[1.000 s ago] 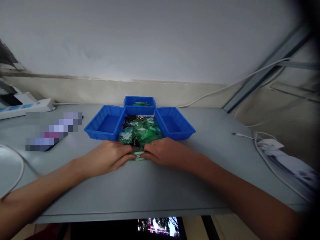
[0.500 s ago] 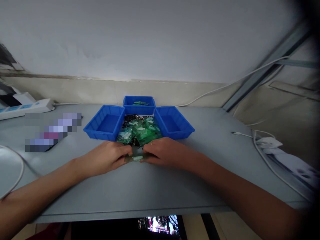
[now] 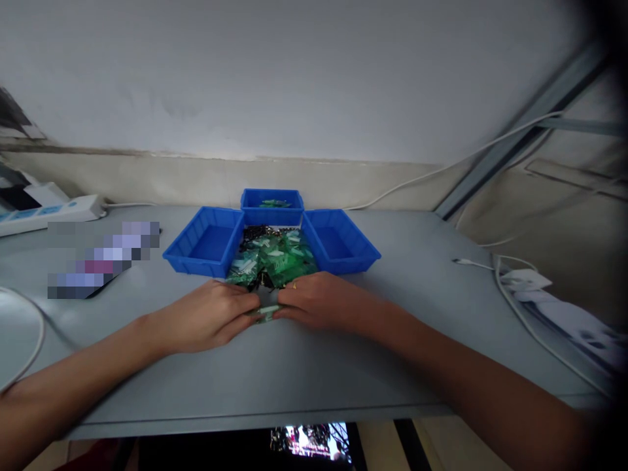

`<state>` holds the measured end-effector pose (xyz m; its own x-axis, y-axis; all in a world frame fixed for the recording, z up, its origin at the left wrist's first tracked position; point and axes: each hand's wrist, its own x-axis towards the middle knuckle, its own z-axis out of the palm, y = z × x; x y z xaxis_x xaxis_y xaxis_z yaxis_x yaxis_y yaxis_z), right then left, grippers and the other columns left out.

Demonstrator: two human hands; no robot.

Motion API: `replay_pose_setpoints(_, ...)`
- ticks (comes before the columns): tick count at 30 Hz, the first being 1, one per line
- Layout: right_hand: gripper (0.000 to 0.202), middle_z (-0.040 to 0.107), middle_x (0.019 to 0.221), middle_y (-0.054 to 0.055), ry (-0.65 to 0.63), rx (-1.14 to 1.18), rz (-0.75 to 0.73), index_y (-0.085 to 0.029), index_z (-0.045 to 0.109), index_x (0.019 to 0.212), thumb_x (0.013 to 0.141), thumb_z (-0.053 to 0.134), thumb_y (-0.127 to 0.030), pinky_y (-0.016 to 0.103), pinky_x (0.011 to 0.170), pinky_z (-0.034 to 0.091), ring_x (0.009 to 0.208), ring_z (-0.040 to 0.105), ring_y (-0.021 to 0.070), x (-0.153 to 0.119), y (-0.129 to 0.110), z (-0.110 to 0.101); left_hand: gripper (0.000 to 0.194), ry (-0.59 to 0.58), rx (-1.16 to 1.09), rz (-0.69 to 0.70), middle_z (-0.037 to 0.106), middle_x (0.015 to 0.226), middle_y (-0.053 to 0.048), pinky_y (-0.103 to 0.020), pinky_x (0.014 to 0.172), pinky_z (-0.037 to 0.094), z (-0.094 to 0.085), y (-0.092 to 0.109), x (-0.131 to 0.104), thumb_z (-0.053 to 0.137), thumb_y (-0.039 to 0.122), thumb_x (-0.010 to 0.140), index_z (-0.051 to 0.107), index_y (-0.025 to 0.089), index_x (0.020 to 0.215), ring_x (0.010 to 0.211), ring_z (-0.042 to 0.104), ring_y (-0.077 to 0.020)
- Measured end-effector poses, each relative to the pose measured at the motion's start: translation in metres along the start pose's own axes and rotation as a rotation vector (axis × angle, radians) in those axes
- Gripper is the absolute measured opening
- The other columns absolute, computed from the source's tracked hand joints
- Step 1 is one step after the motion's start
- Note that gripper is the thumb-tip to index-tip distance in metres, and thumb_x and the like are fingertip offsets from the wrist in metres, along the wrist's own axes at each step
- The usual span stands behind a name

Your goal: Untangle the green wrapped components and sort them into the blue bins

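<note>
A small clear-green plastic packet (image 3: 267, 313) with a pale strip inside is stretched between my two hands, just above the grey table. My left hand (image 3: 223, 314) pinches its left end, and my right hand (image 3: 314, 301) pinches the opposite end. Right beyond my fingers lies a heap of green plastic packets (image 3: 282, 258) with whitish pieces in them. Small dark metal-looking parts (image 3: 252, 233) show behind and under the heap; their kind is too small to make out.
Blue bins flank the heap: a left bin (image 3: 171, 255), a right bin (image 3: 373, 255) and a back bin (image 3: 272, 216) holding some green packets. A power strip (image 3: 73, 209) and a blurred-out object (image 3: 105, 258) lie left. White cables (image 3: 520, 314) run along the right. A lit screen (image 3: 314, 441) shows below the table edge.
The packet between my hands has been folded or rolled narrower, and my hands have come slightly closer together. The bins and the heap stay as they were.
</note>
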<state>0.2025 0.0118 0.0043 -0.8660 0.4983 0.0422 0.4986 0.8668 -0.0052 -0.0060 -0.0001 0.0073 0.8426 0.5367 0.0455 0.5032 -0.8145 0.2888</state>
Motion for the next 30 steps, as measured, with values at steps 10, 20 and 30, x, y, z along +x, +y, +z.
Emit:
replay_pose_setpoints(10,0.031,0.054,0.062,0.000,-0.043,0.053,0.070,-0.017,0.052,0.073,0.089,0.031,-0.035,0.025,0.050,0.027,0.054,0.047,0.0117,0.000,-0.002,-0.005,0.021,-0.010,-0.013,-0.042,0.056,0.073,-0.003,-0.023,0.057,0.038,-0.001,-0.004,0.001,0.032,0.023,0.089,0.052,0.015,0.090,0.064,0.054,-0.0132)
replay_pose_setpoints(20,0.032,0.055,0.061,0.000,-0.072,0.066,0.121,-0.016,0.052,0.074,0.089,0.030,-0.034,0.023,0.048,0.023,0.052,0.047,0.0102,0.000,-0.003,-0.009,0.024,0.059,0.062,-0.113,0.056,0.066,-0.001,-0.022,0.055,0.037,0.003,-0.007,-0.001,0.036,0.034,0.088,0.051,0.017,0.085,0.061,0.055,-0.0128)
replay_pose_setpoints(30,0.029,0.056,0.065,0.000,-0.032,0.095,0.097,-0.015,0.052,0.075,0.087,0.036,-0.037,0.022,0.050,0.028,0.057,0.051,0.0113,-0.001,-0.002,-0.009,0.027,0.092,0.032,0.007,0.049,0.061,0.000,-0.023,0.051,0.033,0.002,-0.005,-0.001,0.033,0.026,0.089,0.048,0.015,0.070,0.055,0.048,-0.0108)
